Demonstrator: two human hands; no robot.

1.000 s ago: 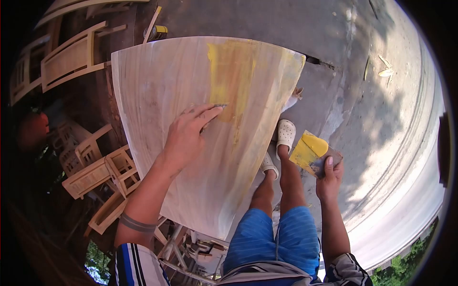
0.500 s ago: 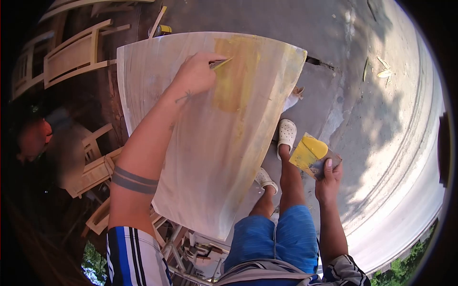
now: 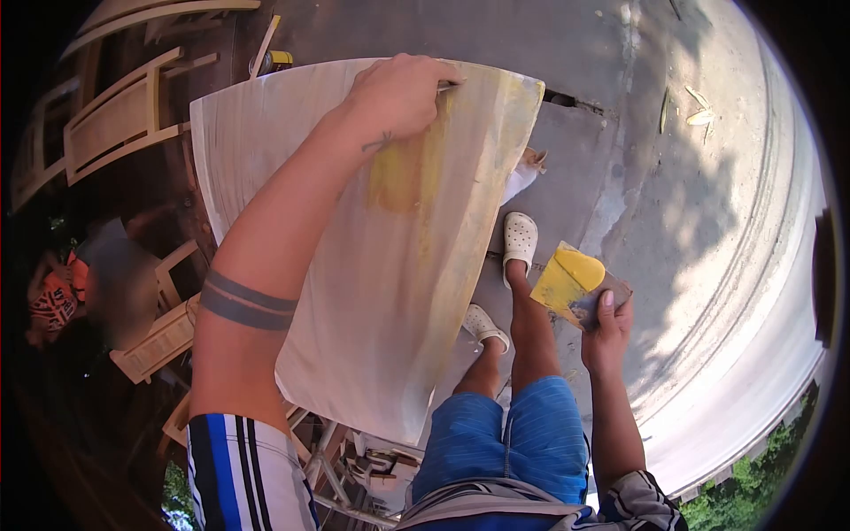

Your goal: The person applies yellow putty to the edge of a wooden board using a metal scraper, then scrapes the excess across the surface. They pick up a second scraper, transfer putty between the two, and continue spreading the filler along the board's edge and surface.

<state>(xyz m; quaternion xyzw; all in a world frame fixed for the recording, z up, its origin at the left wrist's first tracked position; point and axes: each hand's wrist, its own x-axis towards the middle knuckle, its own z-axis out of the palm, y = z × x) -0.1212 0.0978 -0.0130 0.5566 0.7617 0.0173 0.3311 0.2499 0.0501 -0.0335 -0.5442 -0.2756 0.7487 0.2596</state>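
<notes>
My left hand (image 3: 397,96) is closed on a thin flat scraper (image 3: 450,86), mostly hidden by the fingers, at the far edge of a large pale panel (image 3: 354,292). Streaky yellow paste (image 3: 405,177) coats the panel beside and below that hand. Out to the right, away from the panel, my right hand (image 3: 609,332) grips a small flat plate (image 3: 560,281) by its near corner, thumb on top. A thick mound of yellow paste (image 3: 581,268) sits on the plate, with smears around it.
Wooden chair frames (image 3: 115,115) stand at the left, near a person in an orange top (image 3: 57,296). A can (image 3: 278,60) with a wooden stick lies beyond the panel. A white and orange animal (image 3: 522,177), partly hidden, is by the panel's right edge.
My left hand has moved up and right with the scraper to the panel's far edge. The yellow patch looks thinner and more streaked. My right hand still holds the plate, almost unmoved.
</notes>
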